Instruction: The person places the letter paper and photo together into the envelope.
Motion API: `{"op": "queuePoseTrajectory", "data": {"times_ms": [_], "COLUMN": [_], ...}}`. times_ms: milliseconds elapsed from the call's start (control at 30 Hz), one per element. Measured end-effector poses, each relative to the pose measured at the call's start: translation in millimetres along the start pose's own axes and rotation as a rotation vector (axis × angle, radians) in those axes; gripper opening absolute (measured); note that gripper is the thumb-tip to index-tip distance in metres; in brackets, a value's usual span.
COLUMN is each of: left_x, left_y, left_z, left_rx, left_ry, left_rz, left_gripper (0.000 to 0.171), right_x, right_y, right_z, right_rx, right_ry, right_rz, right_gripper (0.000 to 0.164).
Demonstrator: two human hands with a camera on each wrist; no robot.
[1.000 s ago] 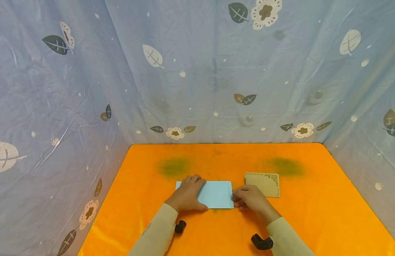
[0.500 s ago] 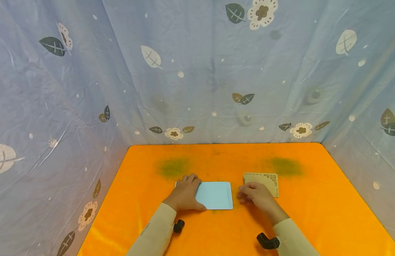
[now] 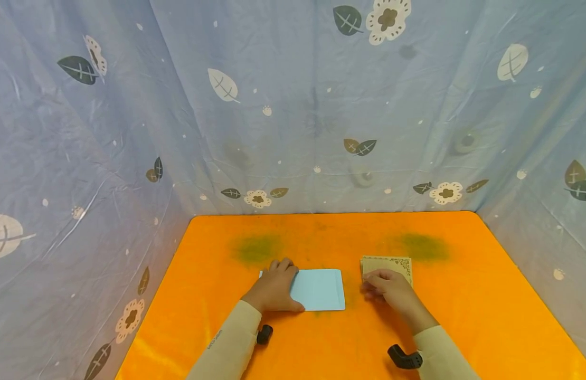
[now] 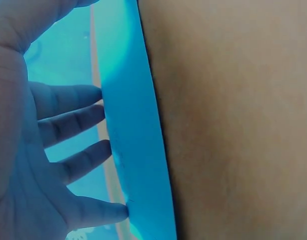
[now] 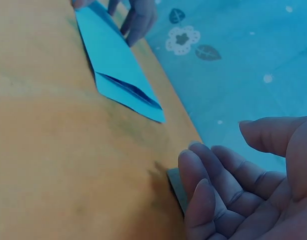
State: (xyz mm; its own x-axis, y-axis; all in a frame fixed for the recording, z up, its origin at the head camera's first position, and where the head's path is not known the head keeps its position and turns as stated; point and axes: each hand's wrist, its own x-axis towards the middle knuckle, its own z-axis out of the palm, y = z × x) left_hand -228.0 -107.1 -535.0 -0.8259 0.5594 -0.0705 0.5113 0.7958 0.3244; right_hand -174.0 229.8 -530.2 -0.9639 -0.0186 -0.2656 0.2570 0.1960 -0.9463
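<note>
A light blue envelope (image 3: 319, 290) lies on the orange table in the head view. Across its left part, my left hand (image 3: 275, 287) holds it by its long edges, thumb on the near edge and fingertips on the far one. In the right wrist view the envelope (image 5: 113, 55) shows a gaping slit at the end facing my right hand. Loosely bent and holding nothing visible, my right hand (image 3: 390, 293) hovers at a small stack of tan note cards (image 3: 399, 264) with a dark floral border. It hides the stack's front part.
The orange table (image 3: 321, 237) has rounded far corners and two greenish smudges. A blue curtain (image 3: 293, 132) with leaf and flower prints hangs behind it and along both sides. A black curved piece sits at each wrist.
My right hand has left the envelope's right end and moved right, to the front of the note cards. The left hand and the envelope have stayed almost where they were.
</note>
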Motion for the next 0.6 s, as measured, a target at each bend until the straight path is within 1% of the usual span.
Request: {"op": "queuePoseTrajectory", "data": {"times_ms": [267, 367, 600], "left_x": [0.7, 0.5, -0.3], "left_y": [-2.2, -3.1, -4.5], "left_z": [0.2, 0.1, -0.1], "left_rx": [0.004, 0.001, -0.016], "left_ry": [-0.001, -0.002, -0.004], "left_rz": [0.011, 0.012, 0.011], "left_gripper": [0.095, 0.095, 0.096], "right_x": [0, -2, -6], "right_y": [0, -2, -10], "right_z": [-18, -24, -40], "right_rx": [0.024, 0.009, -0.042], "right_ry": [0.041, 0.061, 0.149], "right_rz": [0.004, 0.008, 0.012], "right_gripper": [0.032, 0.033, 0.035]}}
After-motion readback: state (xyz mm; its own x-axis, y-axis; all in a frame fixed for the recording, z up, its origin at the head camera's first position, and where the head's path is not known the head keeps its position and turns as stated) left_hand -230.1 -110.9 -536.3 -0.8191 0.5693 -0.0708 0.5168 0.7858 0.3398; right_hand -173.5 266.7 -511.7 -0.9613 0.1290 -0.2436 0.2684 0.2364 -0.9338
